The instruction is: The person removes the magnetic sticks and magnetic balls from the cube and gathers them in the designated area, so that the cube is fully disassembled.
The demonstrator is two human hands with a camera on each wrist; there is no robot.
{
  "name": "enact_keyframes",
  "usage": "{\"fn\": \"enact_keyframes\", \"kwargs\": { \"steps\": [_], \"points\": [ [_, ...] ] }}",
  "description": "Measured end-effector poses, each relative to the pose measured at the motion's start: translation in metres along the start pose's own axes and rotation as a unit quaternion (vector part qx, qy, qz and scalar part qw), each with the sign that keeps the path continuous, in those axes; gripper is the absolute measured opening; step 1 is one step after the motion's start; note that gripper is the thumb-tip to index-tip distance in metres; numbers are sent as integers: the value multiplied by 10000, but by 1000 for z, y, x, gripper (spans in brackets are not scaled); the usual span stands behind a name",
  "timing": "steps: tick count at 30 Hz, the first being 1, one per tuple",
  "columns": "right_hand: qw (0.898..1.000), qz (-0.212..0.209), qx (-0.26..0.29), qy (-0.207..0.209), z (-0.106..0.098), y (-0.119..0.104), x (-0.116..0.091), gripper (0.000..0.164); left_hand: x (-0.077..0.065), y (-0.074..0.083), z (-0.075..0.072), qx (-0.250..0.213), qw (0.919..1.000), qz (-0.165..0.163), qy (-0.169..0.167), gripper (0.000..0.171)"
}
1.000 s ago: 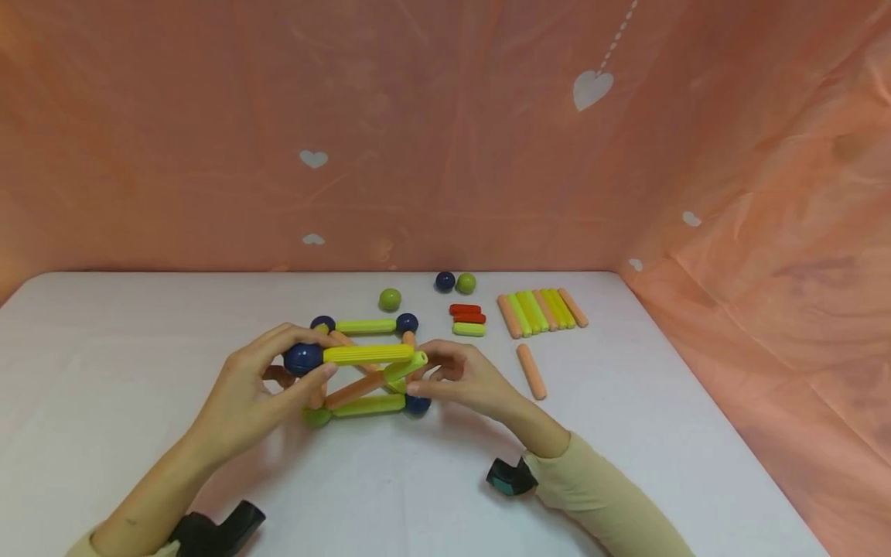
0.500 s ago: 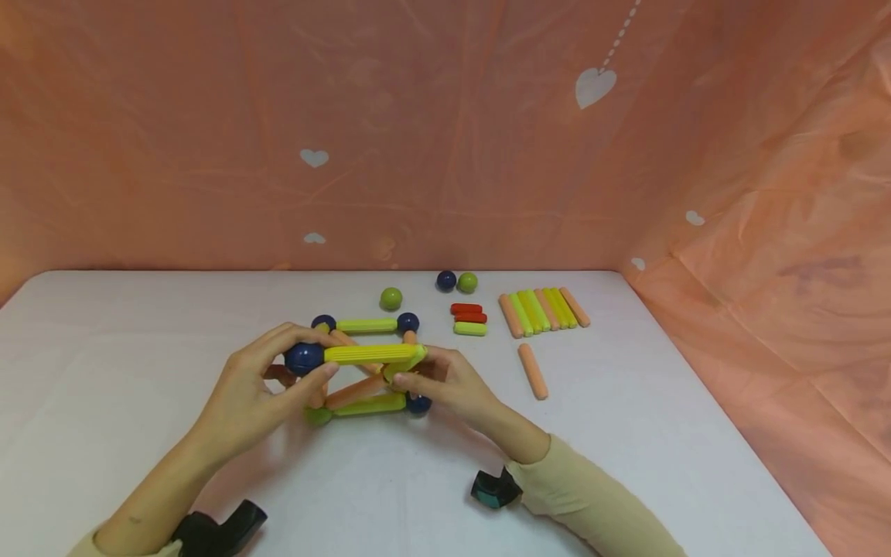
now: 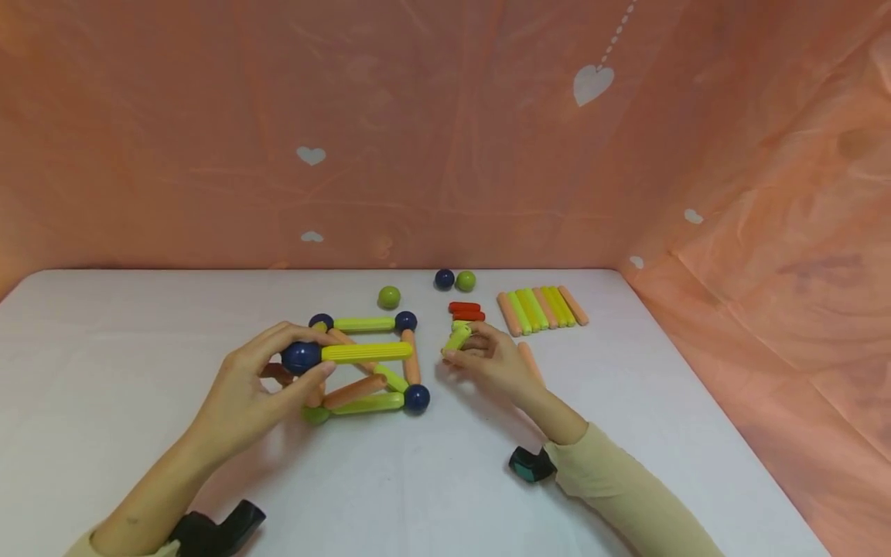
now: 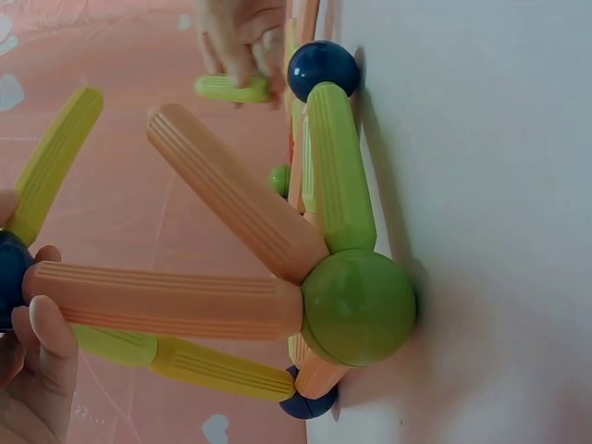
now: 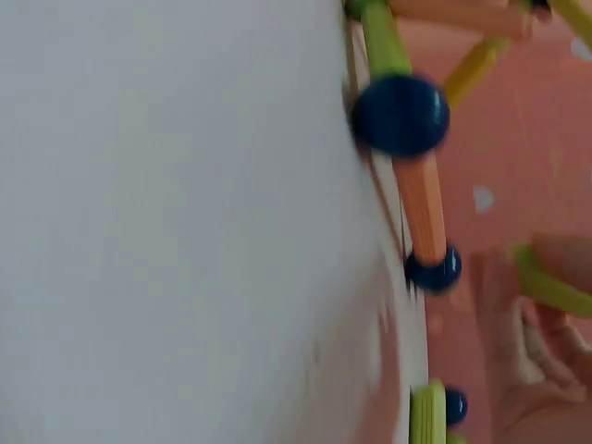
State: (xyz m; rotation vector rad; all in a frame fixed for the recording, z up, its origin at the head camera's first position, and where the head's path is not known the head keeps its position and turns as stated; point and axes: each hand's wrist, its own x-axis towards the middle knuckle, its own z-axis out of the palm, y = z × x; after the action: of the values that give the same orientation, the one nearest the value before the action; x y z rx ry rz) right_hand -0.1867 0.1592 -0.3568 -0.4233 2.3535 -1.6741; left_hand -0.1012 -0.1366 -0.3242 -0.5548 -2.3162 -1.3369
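Note:
A frame of magnetic-looking rods and balls stands on the table. Its base has a green ball (image 4: 361, 307) at the near left and a dark blue ball (image 3: 416, 398) at the near right. My left hand (image 3: 254, 387) holds the raised dark blue ball (image 3: 301, 358), from which a yellow rod (image 3: 369, 353) points right. From the green ball an orange rod (image 4: 231, 190) slants up, its far end free. Right of the frame, my right hand (image 3: 497, 370) pinches a short light-green rod (image 3: 456, 339) between thumb and fingers, apart from the frame.
Short red rods (image 3: 466, 316) lie just beyond my right hand. A row of long rods (image 3: 541, 309) lies at the back right, with a single orange rod (image 3: 529, 360) nearer. Loose balls, two green (image 3: 389, 297) and one blue (image 3: 444, 279), sit toward the back edge.
My right hand has drawn away from the frame to the right, taking the short light-green rod with it. The left hand stays on the raised blue ball.

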Motion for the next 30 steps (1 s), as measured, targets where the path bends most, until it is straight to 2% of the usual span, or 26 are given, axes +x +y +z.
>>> {"fn": "enact_keyframes", "kwargs": {
  "steps": [3, 5, 9, 13, 17, 24, 30],
  "points": [
    [9951, 71, -971, 177, -12, 4, 3, 32, 1, 0, -1, -10, 10000, 2, -24, 31],
    [9850, 61, -1705, 260, -18, 4, 5, 33, 1, 1, -1, 5, 10000, -12, -62, 30],
    [9693, 119, -2453, 146, -26, 3, 9, 29, 1, 1, -1, 35, 9999, -24, -97, 30],
    [9644, 295, -2627, -44, -31, 4, 15, 27, 1, 0, -1, 38, 9999, -51, -113, 31],
    [9596, 240, -2802, -68, -34, 7, 21, 28, 1, 1, -1, 40, 9999, -91, -140, 32],
    [9622, 560, -2656, 216, -37, 14, 26, 28, 1, 1, -1, 49, 9998, -115, -155, 29],
    [9647, 422, -2503, 700, -37, 15, 30, 23, 0, 2, -2, 77, 9998, -99, -121, 30]
  ]
}}
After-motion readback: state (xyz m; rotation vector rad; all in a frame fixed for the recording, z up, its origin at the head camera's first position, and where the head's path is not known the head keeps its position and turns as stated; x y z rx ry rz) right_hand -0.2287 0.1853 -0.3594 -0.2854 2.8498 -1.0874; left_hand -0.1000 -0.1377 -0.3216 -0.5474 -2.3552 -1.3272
